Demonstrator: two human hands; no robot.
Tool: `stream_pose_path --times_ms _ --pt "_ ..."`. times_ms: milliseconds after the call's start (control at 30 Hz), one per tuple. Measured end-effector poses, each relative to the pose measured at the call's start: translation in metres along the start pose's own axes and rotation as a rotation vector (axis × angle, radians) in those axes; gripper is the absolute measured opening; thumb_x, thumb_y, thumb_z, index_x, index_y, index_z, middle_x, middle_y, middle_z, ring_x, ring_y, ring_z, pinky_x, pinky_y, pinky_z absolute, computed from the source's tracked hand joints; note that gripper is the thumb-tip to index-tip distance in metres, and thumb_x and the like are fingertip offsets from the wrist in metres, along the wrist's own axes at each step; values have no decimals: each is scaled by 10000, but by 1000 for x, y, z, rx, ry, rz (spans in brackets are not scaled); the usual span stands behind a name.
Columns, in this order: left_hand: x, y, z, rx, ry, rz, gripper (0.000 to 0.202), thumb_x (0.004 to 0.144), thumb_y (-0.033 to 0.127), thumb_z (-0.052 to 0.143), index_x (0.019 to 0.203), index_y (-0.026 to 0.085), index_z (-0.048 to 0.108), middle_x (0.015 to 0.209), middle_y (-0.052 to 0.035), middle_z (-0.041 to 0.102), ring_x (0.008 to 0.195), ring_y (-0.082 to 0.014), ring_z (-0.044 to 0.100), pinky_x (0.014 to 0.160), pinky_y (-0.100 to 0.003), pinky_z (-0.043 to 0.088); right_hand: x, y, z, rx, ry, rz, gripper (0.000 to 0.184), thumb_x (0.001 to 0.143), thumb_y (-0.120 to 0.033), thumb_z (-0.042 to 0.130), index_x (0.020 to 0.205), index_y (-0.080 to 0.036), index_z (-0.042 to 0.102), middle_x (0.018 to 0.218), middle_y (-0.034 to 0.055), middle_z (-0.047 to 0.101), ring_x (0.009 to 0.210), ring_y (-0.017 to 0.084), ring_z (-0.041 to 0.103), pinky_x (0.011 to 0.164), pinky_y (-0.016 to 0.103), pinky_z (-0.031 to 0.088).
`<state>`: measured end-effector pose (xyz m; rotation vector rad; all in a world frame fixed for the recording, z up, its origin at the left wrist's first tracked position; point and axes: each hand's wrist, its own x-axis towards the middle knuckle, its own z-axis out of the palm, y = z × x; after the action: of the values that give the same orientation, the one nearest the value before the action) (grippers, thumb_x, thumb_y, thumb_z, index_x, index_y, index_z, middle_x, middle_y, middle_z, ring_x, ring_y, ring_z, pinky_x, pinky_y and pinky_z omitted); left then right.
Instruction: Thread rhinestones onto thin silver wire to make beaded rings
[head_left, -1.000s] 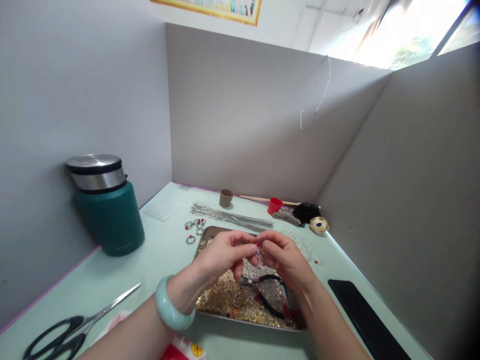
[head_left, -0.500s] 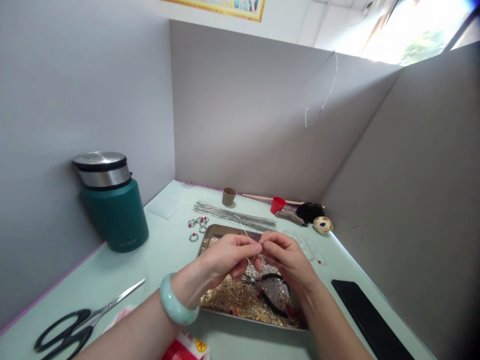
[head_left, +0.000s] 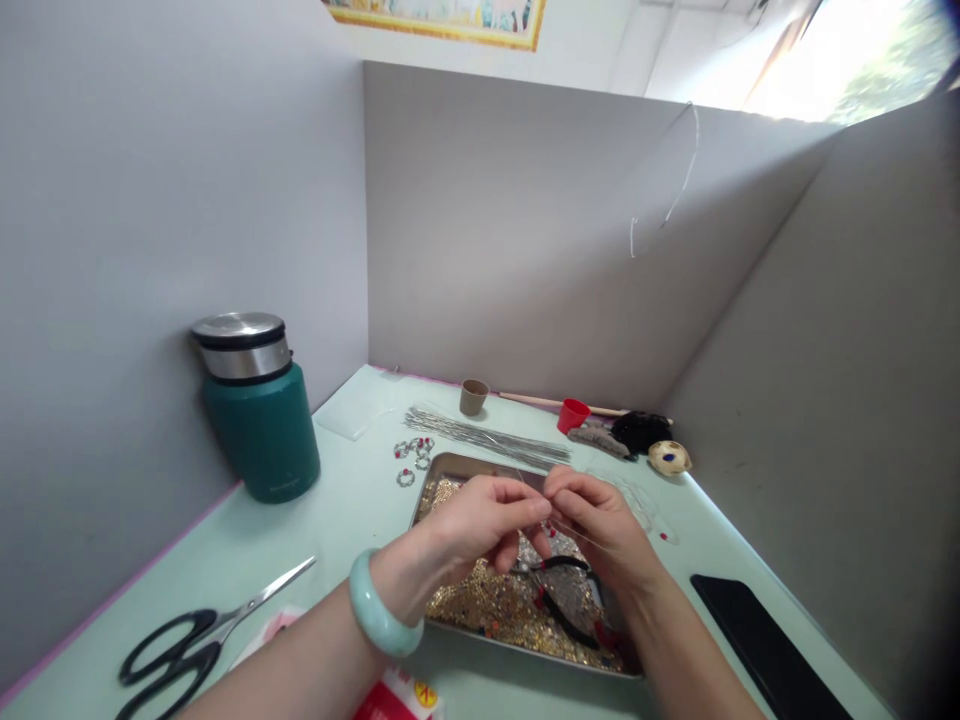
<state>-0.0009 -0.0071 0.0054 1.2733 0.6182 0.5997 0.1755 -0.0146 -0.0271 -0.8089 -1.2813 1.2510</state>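
Over the beads, my left hand [head_left: 495, 515] and my right hand [head_left: 600, 515] meet fingertip to fingertip. Both pinch a fine pale strand [head_left: 581, 535]; whether it is thread or wire I cannot tell. One end sticks up past my left fingers, and another stretch runs under my right hand. Small red beads show just below the fingertips. Beneath lies a metal tray [head_left: 536, 660] of gold and silver beads, with black-handled pliers [head_left: 566, 615] resting on them. Several beaded rings [head_left: 406, 478] with red beads lie behind the tray, to the left.
Scissors [head_left: 217, 635] and a red-and-white packet [head_left: 397, 695] lie front left, near a green flask [head_left: 262, 440]. Behind the tray are thin wires [head_left: 487, 437], a brown cup [head_left: 473, 397] and a red cup [head_left: 573, 415]. A black slab [head_left: 757, 640] lies right. Grey partitions surround the table.
The whole scene has shifted right in the picture as the head turned slightly left. My hands stay together over the tray, with the fingertips repositioned a little on the strand.
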Motion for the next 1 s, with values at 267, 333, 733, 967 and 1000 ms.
stream_pose_path --times_ms 267,333,733,967,1000 --pt "1 2 -11 -144 123 132 308 836 397 541 765 116 645 556 8 554 369 -17 350 401 -191 253 5 7 1 -141 93 23 180 734 -256 692 902 -203 657 622 -33 550 508 71 404 473 201 314" --pt "2 2 -12 -175 133 147 313 839 392 542 750 113 652 517 13 525 382 -22 358 416 -190 264 5 7 3 -225 77 -39 129 751 -254 672 870 -205 661 680 -22 581 527 77 442 491 211 350" --pt "7 -6 -14 -216 124 57 261 807 331 602 921 101 652 753 -65 640 510 -79 568 493 -213 453 -3 0 17 -555 251 -318 133 870 -284 533 838 -195 627 661 -20 546 542 102 479 532 241 399" --pt "10 -1 -6 64 226 17 200 837 246 503 728 113 604 570 -27 609 477 -123 596 487 -247 471 -6 -7 23 -784 280 -381 155 886 -243 503 771 -188 593 684 -4 556 610 125 508 602 254 404" --pt "11 -1 -6 124 229 10 221 836 240 486 680 122 589 526 -22 596 468 -128 593 487 -248 469 -7 -9 25 -833 286 -399 157 889 -231 497 771 -187 591 703 4 570 636 131 520 619 256 405"
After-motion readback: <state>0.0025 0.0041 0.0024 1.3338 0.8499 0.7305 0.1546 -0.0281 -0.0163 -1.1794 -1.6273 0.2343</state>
